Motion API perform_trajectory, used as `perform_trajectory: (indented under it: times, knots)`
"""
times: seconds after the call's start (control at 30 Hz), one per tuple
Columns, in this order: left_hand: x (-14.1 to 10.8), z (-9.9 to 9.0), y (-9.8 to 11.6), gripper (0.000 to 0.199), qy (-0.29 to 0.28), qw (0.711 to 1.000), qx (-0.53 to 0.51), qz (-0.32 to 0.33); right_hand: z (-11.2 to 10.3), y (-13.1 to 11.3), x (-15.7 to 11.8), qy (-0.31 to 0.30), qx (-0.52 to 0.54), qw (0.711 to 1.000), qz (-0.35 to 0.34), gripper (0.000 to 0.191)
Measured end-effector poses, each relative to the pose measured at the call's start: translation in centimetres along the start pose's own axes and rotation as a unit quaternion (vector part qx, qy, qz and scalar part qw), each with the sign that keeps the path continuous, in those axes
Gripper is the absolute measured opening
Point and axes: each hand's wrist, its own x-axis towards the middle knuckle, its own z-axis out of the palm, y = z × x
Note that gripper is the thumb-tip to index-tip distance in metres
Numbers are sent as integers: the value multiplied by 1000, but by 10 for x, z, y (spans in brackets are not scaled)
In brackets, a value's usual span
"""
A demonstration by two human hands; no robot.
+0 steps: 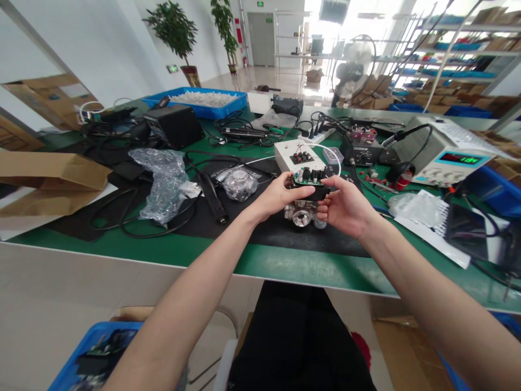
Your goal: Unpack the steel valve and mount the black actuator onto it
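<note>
Bench: green mat point(285, 260) over a long table, with a black pad point(252, 228) laid across its middle. Near edge of the mat runs left to right just below the forearms; a bare green strip lies between the pad and that edge.

Left hand point(280, 196) and right hand point(345, 206) both grasp a small valve assembly point(309, 198): green circuit board on top, black housing under it, metal valve body with a round port at the bottom. Left thumb lies over the board's near-left corner; right fingers close around the housing's right side. The assembly is held above the black pad, at bench centre, just in front of a white box point(299, 156).

Left of the hands: a black tool handle point(214, 198), a crumpled clear bag point(165, 182), loose black cables, brown cardboard point(49, 179) at the far left edge. Right: a power supply point(448, 155) with a lit green display, a white foam sheet point(427, 222). Behind: a blue tray point(195, 100) of white parts, a fan point(354, 65).

Room: white walls, potted plants, shelving with boxes to the right, open floor toward a far door. A blue bin point(93, 353) sits below the bench, lower left.
</note>
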Motion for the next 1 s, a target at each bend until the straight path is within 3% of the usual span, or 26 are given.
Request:
perform_trajectory:
  times: [0.6,1.0]
  knots:
    - [-3,0,0,76,-4,1000,-1,10,-4,6,-1,-11,12,1000,-12,26]
    - [-29,6,11,86,-40,997,-59,1,-19,24,-27,-62,-5,998,-20,26]
